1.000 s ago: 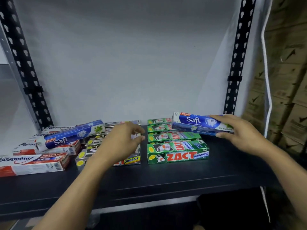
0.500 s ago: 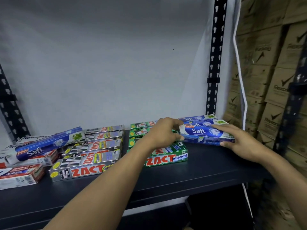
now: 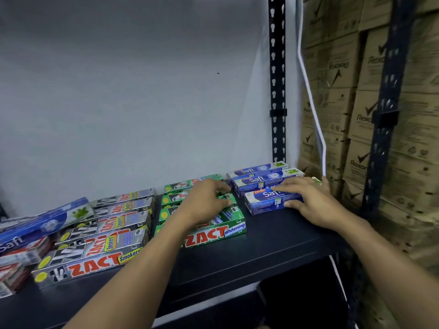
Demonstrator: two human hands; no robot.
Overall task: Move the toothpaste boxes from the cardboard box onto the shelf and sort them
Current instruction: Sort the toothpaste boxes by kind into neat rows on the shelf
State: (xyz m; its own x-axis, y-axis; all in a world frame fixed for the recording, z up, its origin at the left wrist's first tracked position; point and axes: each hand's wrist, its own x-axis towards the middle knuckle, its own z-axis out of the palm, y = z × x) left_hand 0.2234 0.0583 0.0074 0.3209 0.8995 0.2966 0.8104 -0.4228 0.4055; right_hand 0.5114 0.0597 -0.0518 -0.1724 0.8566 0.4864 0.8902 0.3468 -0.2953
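Note:
My right hand (image 3: 308,200) holds a blue Safi toothpaste box (image 3: 266,201), fingers over its top and thumb on its front face. The box lies on the black shelf (image 3: 273,243), just in front of two more Safi boxes (image 3: 259,178) at the back right. My left hand (image 3: 204,206) rests on the row of green ZACT Whitening boxes (image 3: 213,233), fingertips at their right ends. Silver ZACT Smokers boxes (image 3: 95,261) lie in a row to the left. Another Safi box (image 3: 42,222) lies on top of red-and-white boxes (image 3: 16,260) at the far left.
A black perforated upright (image 3: 276,91) stands at the shelf's back right corner, with a white cable (image 3: 313,110) beside it. Stacked brown cartons (image 3: 403,143) fill the right side behind a second upright (image 3: 389,91). Bare shelf lies along the front edge.
My right hand has lowered the Safi box onto the shelf in front of the other two. My left hand has moved from the silver boxes over to the green ones. The view has swung right.

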